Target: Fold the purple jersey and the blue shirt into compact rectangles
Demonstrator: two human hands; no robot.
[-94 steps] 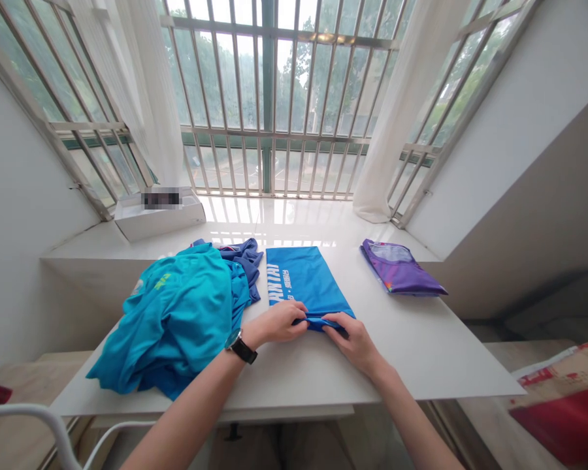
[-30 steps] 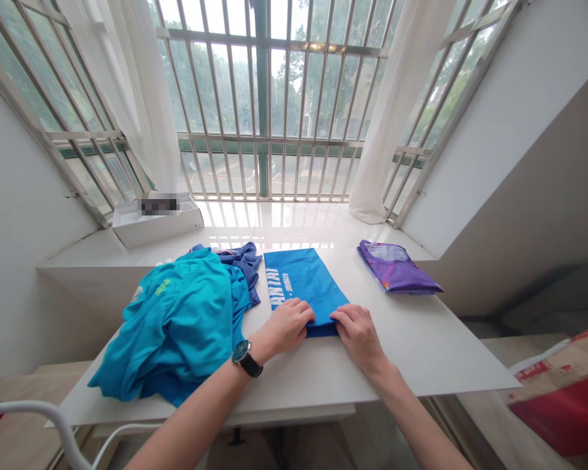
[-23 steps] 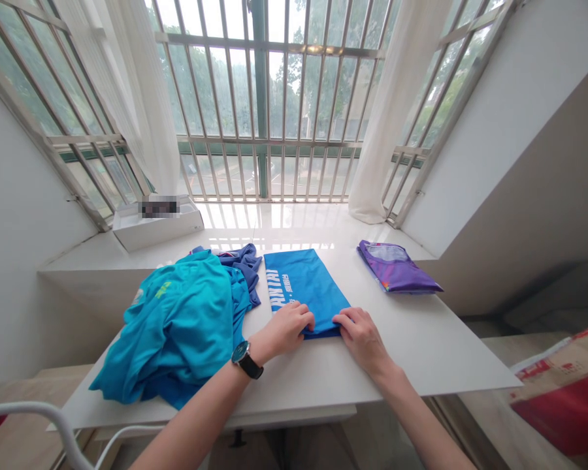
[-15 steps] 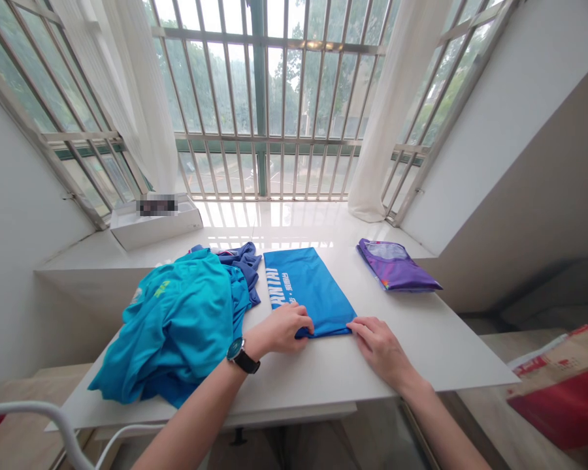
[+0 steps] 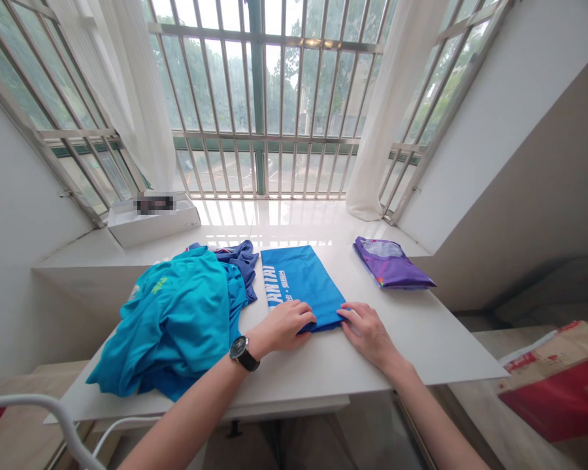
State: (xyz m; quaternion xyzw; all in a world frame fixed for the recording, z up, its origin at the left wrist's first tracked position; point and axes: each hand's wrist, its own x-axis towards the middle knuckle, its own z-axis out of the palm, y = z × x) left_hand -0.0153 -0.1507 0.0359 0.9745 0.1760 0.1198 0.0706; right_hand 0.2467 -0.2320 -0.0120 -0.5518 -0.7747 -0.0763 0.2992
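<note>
A folded blue shirt (image 5: 306, 277) with white lettering lies flat on the white table, its near edge between my hands. My left hand (image 5: 289, 323), with a black-strapped watch on the wrist, has its fingers curled on the left part of that edge and the thumb in front. At the near right corner, my right hand (image 5: 367, 329) holds the cloth between fingertips and thumb. Left of the blue shirt is a loose heap with a crumpled teal shirt (image 5: 181, 313) on top and a dark blue garment (image 5: 245, 261) behind.
A folded purple garment (image 5: 394, 267) lies at the table's far right. On the windowsill stands a white box (image 5: 154, 225). A red and tan bag (image 5: 558, 385) is beyond the table's right edge. A white curved tube (image 5: 53, 408) crosses the lower left. Barred windows stand behind.
My right-hand fingers have shifted slightly left and loosened a little at the shirt's corner. My left-hand fingers have straightened somewhat over the near edge. The blue shirt keeps its folded shape.
</note>
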